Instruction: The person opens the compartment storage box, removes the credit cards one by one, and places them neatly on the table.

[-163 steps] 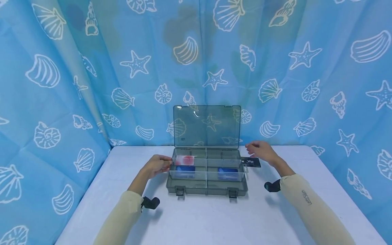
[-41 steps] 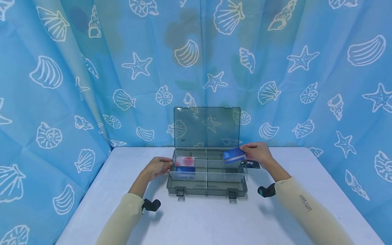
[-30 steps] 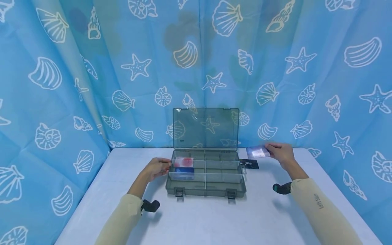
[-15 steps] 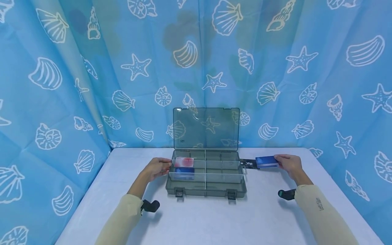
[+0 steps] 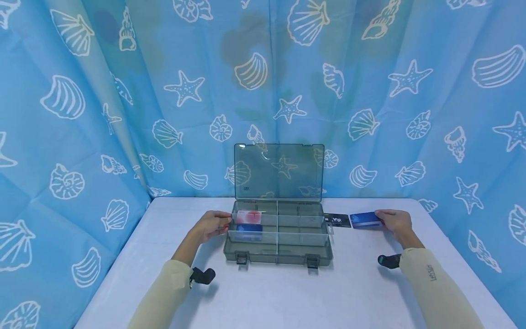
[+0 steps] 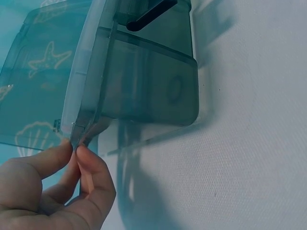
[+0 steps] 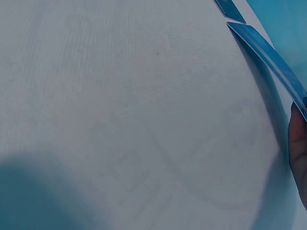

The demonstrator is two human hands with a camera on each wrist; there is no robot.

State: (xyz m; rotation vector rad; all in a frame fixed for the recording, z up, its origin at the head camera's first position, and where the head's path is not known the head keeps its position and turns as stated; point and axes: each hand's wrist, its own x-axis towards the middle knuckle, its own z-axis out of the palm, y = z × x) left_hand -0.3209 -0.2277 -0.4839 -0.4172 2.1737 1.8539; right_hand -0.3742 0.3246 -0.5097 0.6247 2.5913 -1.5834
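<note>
A grey see-through compartment box (image 5: 255, 249) stands with its lid (image 5: 300, 170) raised. My left hand (image 5: 210, 225) is at its left side; in the left wrist view thumb and fingers pinch the box's edge. Two cards lie in the left compartments: a pink-and-white card (image 5: 248, 217) at the back and a blue card (image 5: 248, 232) in front of it. To the right of the box my right hand (image 5: 397, 223) pinches another blue card (image 5: 364, 220) by its right end. In the right wrist view this card (image 7: 268, 58) slants over the table, casting a shadow.
A black card (image 5: 339, 220) marked "Vip" lies on the white table (image 5: 287, 297) between the box and the held card. Two latches (image 5: 312, 261) hang on the box's front. A blue shell-patterned curtain (image 5: 197, 151) rises behind the table.
My right hand has lifted the blue card from the box's right compartment and carried it right, past the black card, lowering it toward the table. The left hand stays at the box.
</note>
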